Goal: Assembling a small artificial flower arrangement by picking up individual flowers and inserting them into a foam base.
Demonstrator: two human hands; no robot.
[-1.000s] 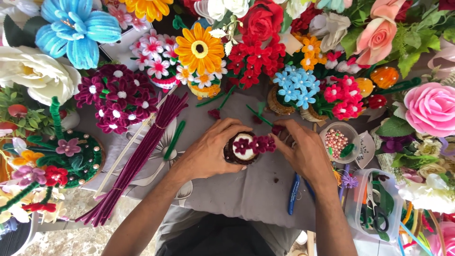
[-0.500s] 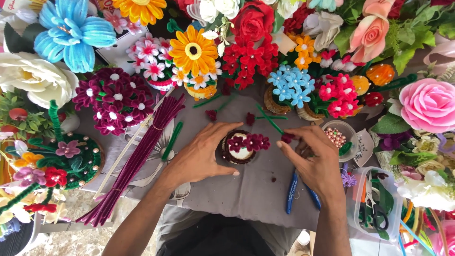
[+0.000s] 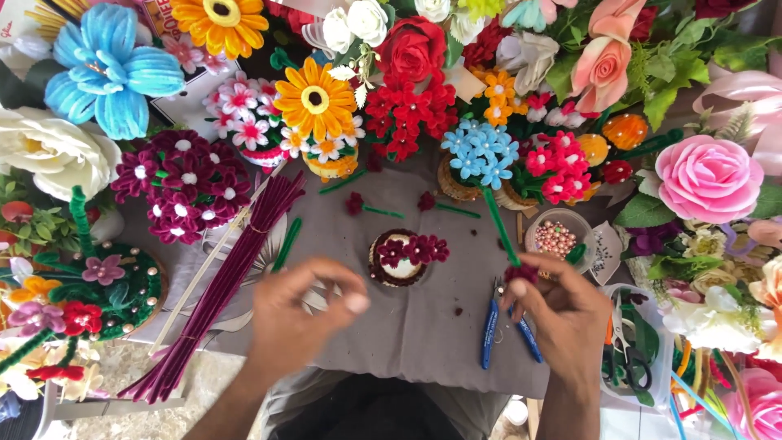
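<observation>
**Stem in right hand, basket just far-left of it**

Green stem (image 3: pixel 498 224) with dark red bud pinched in right hand (image 3: pixel 554 314), fingers closed on low end; long axis running up and slightly left. Small basket (image 3: pixel 401 259) with maroon flowers mid-cloth, between both hands, roughly equally close to each. Left hand (image 3: pixel 297 314) loosely curled, holding nothing visible. Blue pliers (image 3: pixel 490 330) flat just left of right hand. Bead bowl (image 3: pixel 556 239) far-right. Maroon stick bundle (image 3: pixel 232 281) left. Bare grey cloth (image 3: pixel 423 334) near side.

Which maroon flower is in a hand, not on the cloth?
The one with the green stem, pinched in the right hand; two others lie loose on the grey cloth.
</observation>
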